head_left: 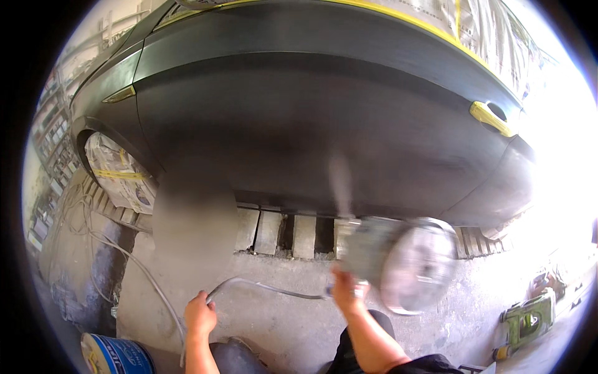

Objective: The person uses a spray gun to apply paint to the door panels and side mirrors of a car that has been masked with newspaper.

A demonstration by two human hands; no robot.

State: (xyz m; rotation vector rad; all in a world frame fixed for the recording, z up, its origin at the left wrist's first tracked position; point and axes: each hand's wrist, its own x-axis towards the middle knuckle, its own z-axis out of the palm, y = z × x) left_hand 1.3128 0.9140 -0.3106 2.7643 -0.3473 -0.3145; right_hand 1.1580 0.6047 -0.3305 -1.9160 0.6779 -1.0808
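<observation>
My right hand [349, 290] is closed round the handle of a spray gun [366, 252], blurred by motion. A large round cup [423, 265] with a pale lid sits on the gun. A faint whitish streak rises from the nozzle toward the dark grey car door [299, 124], whose surface looks matt. In my left hand [200, 316], fingers closed, is a grey air hose [268, 287] that runs across to the base of the gun. Yellow tape covers the door handle [492, 119].
Plastic sheeting [430, 19] covers the windows, and the front wheel [119, 171] is wrapped. Slatted pallets [304, 235] lie under the car. A blue bucket [118, 355] stands at lower left, a green stool-like object [528, 321] at lower right. A blurred grey patch hides part of the left side.
</observation>
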